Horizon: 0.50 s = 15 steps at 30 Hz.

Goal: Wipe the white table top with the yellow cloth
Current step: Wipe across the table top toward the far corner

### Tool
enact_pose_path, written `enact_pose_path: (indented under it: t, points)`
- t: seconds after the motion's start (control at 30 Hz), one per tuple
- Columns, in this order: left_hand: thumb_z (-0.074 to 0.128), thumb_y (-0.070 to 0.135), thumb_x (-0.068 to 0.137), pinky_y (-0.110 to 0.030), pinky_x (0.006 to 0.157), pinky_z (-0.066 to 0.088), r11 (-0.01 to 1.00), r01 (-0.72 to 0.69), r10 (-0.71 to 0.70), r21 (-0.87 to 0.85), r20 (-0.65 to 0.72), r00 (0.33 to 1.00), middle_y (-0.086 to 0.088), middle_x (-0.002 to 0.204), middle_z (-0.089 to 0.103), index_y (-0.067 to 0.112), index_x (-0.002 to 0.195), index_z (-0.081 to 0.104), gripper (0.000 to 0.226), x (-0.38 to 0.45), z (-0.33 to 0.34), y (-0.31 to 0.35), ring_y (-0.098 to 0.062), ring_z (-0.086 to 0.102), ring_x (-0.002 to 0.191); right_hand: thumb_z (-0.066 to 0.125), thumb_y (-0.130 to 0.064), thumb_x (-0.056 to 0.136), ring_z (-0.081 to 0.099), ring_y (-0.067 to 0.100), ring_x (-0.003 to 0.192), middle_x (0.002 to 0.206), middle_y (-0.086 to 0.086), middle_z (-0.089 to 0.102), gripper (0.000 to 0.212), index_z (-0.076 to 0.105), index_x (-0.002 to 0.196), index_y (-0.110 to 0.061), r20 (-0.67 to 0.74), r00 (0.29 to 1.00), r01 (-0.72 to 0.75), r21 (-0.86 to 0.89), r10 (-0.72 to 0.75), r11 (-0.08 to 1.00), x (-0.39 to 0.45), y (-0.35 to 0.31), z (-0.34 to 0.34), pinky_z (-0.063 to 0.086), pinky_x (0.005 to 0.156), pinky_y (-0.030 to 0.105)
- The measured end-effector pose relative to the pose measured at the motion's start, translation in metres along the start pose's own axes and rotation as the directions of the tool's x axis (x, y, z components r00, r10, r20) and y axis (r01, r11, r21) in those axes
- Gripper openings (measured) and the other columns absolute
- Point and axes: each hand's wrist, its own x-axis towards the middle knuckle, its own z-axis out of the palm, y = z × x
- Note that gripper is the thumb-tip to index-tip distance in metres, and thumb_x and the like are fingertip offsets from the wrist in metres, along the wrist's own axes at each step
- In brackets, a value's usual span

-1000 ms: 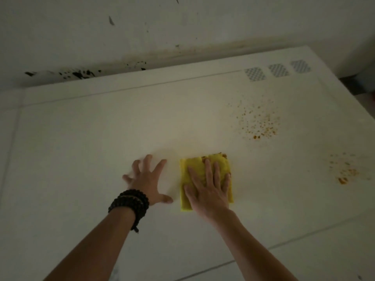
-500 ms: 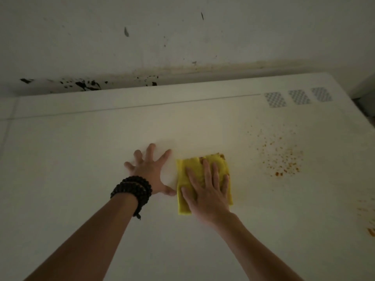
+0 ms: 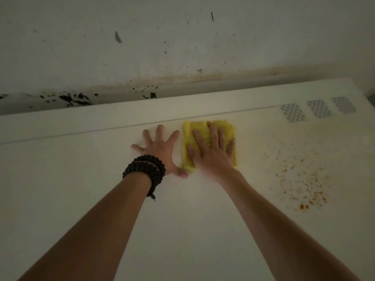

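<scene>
We press our right hand flat on the yellow cloth, fingers straight and slightly spread, palm down over its nearer half. The cloth is folded into a rough square and lies on the white counter, close to the groove line that runs across the counter's far side. A small brownish smear shows on the cloth's far edge, just beyond our fingertips.

Our left hand rests flat on the bare counter just beside the cloth, fingers splayed wide and holding nothing; its thumb reaches toward the cloth's near left corner and looks to touch it. A dark beaded bracelet wraps that wrist in several loops, with a short end hanging down.

To the right of the cloth, well apart from it, a scatter of orange-brown crumbs lies on the counter, thickest toward its near end. Three grey patterned patches sit in a row at the far right of the counter, beyond the crumbs.

Behind the counter stands a stained wall, with black flaked marks along its base on the left and a brownish band running above the counter's back edge.
</scene>
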Motion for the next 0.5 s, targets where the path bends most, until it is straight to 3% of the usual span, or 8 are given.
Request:
enact_pose_path:
  t: [0.1, 0.33, 0.5]
  points:
    - [0.080, 0.070, 0.050, -0.072, 0.105, 0.019, 1.000, 0.021, -0.021, -0.008, -0.017, 1.000, 0.004, 0.157, -0.016, 0.048, 0.147, -0.001, 0.128, 0.001, 0.001, 0.003, -0.040, -0.012, 0.142, 0.018, -0.068, 0.097, -0.029, 0.021, 0.150, 0.165, -0.007, -0.028, 0.063, -0.007, 0.154, -0.054, -0.015, 1.000, 0.001, -0.025, -0.002, 1.000, -0.018, 0.002, 0.008, -0.020, 0.116, 0.057]
    - [0.083, 0.062, 0.055, -0.076, 0.105, 0.012, 0.999, 0.031, -0.031, -0.040, 0.007, 1.000, 0.003, 0.158, -0.019, 0.045, 0.149, -0.001, 0.127, 0.004, -0.003, 0.007, -0.042, -0.016, 0.143, 0.020, -0.070, 0.098, -0.025, 0.026, 0.152, 0.167, -0.003, -0.023, 0.064, -0.003, 0.155, -0.052, 0.010, 0.999, -0.037, 0.004, 0.037, 0.999, 0.053, -0.004, -0.018, -0.017, 0.117, 0.061]
    - [0.077, 0.066, 0.061, -0.070, 0.110, 0.008, 0.996, -0.049, 0.046, -0.070, -0.043, 0.998, 0.001, 0.159, -0.016, 0.044, 0.150, 0.004, 0.117, -0.004, 0.005, -0.005, -0.036, -0.015, 0.145, 0.020, -0.070, 0.098, -0.025, 0.028, 0.152, 0.167, -0.001, -0.025, 0.065, -0.004, 0.156, -0.051, 0.017, 1.000, -0.021, -0.004, 0.021, 1.000, 0.040, -0.006, -0.013, -0.017, 0.116, 0.062]
